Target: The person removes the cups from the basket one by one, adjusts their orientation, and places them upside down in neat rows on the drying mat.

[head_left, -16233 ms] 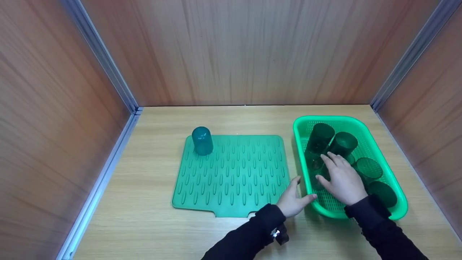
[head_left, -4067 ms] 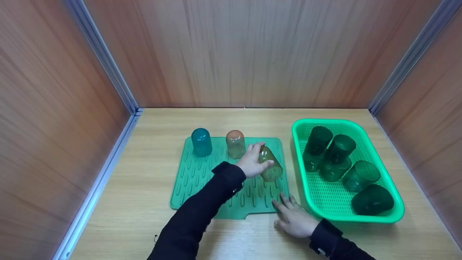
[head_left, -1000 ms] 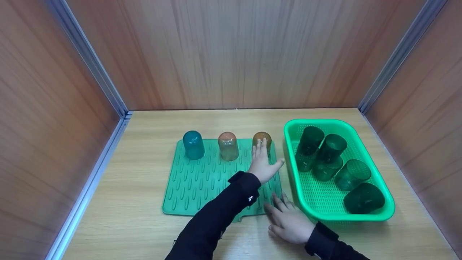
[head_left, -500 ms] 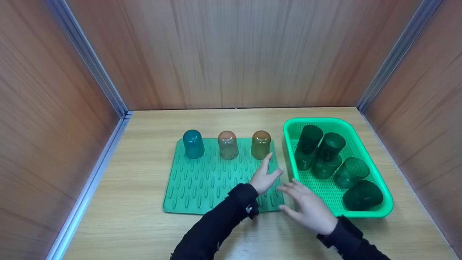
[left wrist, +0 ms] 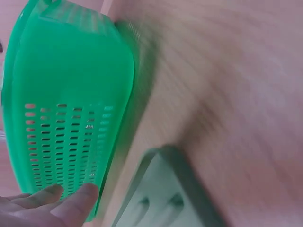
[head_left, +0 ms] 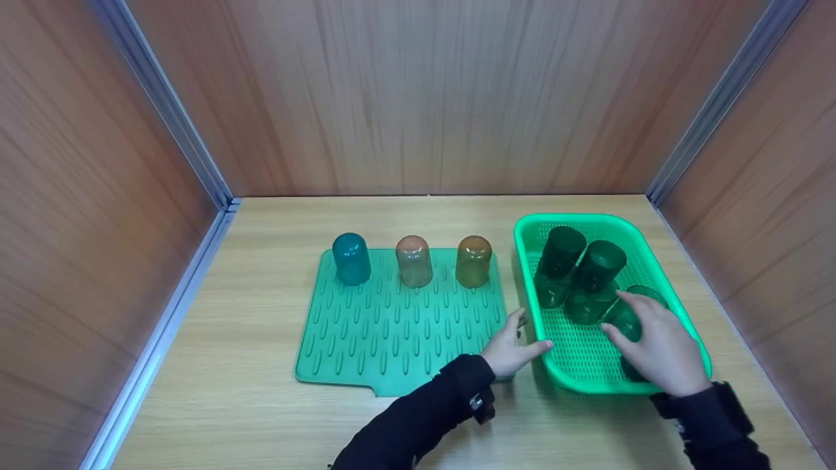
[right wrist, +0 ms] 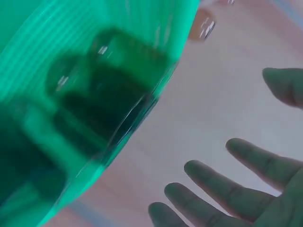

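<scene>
On the green ridged mat point(head_left: 398, 326), a blue glass point(head_left: 351, 261), a pinkish glass point(head_left: 413, 262) and an amber glass point(head_left: 473, 262) stand upside down in a row along the back. My right hand point(head_left: 669, 349) hangs over the front right of the green basket point(head_left: 584, 218), thumb and fingers apart around a dark green-looking glass point(head_left: 624, 321). In the right wrist view its fingers point(right wrist: 227, 194) are spread and empty. My left hand point(head_left: 513, 350) is beside the basket's left wall, thumb tip at the rim; the left wrist view shows its fingertips against the perforated side.
Further glasses point(head_left: 563, 251) lean together at the basket's left inside, and another is partly hidden under my right hand. Wooden panels point(head_left: 418, 98) enclose the tabletop point(head_left: 261, 313) at the back and both sides.
Since the oldest frame, the pinkish and amber glasses have come to stand on the mat. Lately my left hand let go of the amber glass and drew back; my right moved over the basket.
</scene>
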Motion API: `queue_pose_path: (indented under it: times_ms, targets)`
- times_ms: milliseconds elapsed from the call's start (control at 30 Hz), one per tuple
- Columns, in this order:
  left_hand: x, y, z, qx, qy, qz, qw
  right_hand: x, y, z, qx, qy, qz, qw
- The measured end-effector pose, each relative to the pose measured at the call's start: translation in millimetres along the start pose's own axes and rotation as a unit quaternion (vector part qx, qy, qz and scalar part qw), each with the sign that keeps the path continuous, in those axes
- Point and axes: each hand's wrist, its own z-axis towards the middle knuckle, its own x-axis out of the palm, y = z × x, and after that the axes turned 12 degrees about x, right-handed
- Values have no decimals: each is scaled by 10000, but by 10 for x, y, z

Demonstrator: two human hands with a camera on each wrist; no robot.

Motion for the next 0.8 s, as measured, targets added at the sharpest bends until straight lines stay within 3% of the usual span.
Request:
queue_pose_path:
  times_ms: [200,367,500,800]
  targets:
    - [82,32,21,-31,71,-157,9998,-165,-295,9,791,709,-421,9935]
    - [126,38,38,-139,75,14,9999,-207,-403,78,1230,1647,-665,9764]
    - [160,32,52,-155,19,38,9999,-163,-425,126,1290,2150,-884,9640]
    - [214,57,56,69,-33,-482,9988,-13,-449,224,1141,2505,-1100,9550]
